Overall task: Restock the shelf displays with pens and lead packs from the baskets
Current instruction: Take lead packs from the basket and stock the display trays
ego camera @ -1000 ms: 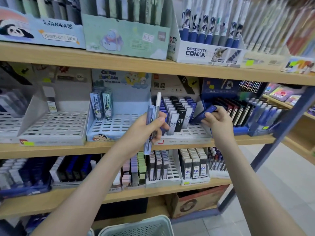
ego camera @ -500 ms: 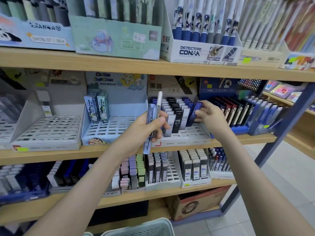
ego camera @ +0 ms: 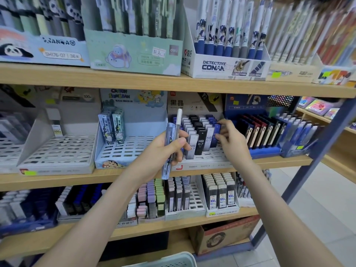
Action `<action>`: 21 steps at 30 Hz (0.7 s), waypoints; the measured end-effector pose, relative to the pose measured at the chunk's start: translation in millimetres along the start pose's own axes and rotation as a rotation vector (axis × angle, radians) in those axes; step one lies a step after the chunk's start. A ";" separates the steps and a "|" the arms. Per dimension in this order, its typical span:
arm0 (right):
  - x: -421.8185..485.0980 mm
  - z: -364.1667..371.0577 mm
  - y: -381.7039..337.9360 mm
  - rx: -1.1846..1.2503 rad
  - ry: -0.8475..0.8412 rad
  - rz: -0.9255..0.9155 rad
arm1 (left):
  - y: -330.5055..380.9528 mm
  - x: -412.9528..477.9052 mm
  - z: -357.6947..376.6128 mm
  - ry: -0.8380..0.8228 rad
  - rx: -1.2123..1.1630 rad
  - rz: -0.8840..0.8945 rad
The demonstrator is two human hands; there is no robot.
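Left hand [ego camera: 165, 151] up front, its grip curled tight round a small bundle of pens [ego camera: 176, 130], white cap poking up above the fingers. Just right of that grip, the right hand [ego camera: 231, 143] pinches a blue lead pack [ego camera: 217, 132] by the fingertips. The pack stands in the white display tray [ego camera: 204, 162] beside the black HB 0.7 packs [ego camera: 200, 139]. Below both grips, a basket [ego camera: 169, 260] rim peeks in.
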State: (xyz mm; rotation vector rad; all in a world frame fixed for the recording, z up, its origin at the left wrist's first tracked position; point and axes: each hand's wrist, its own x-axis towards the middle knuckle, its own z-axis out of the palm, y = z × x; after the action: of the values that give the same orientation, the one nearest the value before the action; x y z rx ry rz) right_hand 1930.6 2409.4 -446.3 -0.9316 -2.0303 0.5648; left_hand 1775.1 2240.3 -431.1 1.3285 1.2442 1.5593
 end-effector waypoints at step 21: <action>-69.0 -3.8 -109.5 0.330 -0.107 -0.008 | 12.2 -39.9 -2.5 -0.178 -0.051 -0.073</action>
State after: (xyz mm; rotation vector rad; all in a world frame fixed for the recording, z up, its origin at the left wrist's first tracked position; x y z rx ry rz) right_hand 1915.9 2287.4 -405.5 -0.7066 -1.9546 0.9298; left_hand 1781.4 2199.0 -430.3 1.3431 1.1228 1.3811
